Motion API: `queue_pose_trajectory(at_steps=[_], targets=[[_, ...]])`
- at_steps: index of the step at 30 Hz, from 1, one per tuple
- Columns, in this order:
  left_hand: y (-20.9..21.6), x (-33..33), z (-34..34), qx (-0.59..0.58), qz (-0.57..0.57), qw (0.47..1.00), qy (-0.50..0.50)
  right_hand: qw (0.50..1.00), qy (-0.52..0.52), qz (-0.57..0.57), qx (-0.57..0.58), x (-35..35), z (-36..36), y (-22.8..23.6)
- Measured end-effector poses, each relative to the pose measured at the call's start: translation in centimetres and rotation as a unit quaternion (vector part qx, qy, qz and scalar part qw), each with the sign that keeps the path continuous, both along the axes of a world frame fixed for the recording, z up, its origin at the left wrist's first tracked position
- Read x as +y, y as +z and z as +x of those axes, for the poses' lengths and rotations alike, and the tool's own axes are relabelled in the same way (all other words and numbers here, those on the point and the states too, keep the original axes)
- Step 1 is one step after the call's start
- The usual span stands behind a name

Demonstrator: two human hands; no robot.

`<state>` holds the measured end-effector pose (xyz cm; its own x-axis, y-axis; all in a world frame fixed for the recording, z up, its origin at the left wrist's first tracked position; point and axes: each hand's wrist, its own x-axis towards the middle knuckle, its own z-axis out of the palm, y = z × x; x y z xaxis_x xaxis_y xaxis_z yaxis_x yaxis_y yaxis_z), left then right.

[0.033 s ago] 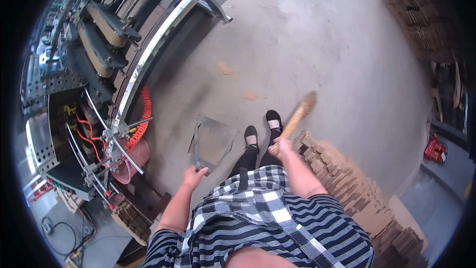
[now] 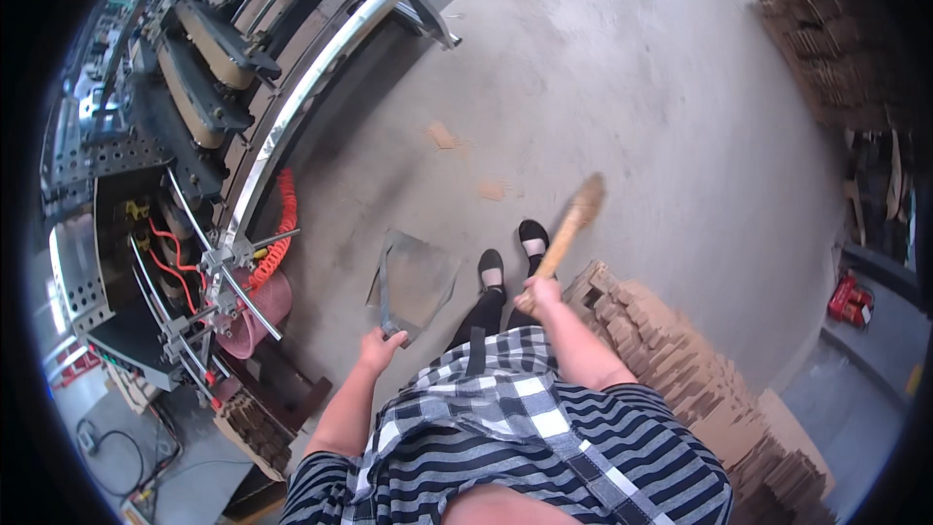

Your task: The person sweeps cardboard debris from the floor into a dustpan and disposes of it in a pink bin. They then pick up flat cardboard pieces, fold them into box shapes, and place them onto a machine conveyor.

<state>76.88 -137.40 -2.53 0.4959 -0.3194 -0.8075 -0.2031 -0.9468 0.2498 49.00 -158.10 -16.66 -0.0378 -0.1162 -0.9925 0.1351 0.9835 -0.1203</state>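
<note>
My left hand (image 2: pixel 384 345) is closed around the handle of a grey, flat dustpan (image 2: pixel 428 272), its pan hanging low over the concrete floor left of my feet. My right hand (image 2: pixel 539 297) grips a short broom (image 2: pixel 560 251) by its light wooden handle. The brown head of the broom points forward and to the right, a little blurred by motion. Ahead of my feet lie flat scraps of tan cardboard (image 2: pixel 492 191), with another scrap (image 2: pixel 441 135) farther off. Neither the broom nor the dustpan touches these scraps.
On the left stands a machine with a curved metal rail (image 2: pixel 316 87), a coiled orange hose (image 2: pixel 284 233) and a pink basket (image 2: pixel 262 321) beneath. Stacked cardboard (image 2: pixel 671 340) rises close at my right. Another stack (image 2: pixel 816 39) stands far right, and a red object (image 2: pixel 851 299) lies below it.
My right hand and the broom have shifted slightly to the left. The dustpan in my left hand stays nearly where it was.
</note>
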Motion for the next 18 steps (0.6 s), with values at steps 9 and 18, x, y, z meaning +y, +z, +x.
queue_pose_trajectory(at_steps=[9,18], targets=[[0.5,3.2,-1.8,-0.003,-0.034,0.990,0.139,0.952,0.294,-0.007,-0.083,0.6,6.5,5.2],[1.6,2.8,-5.0,0.015,-0.042,0.964,0.264,0.884,0.439,-0.153,-0.040,-9.7,7.3,9.5]])
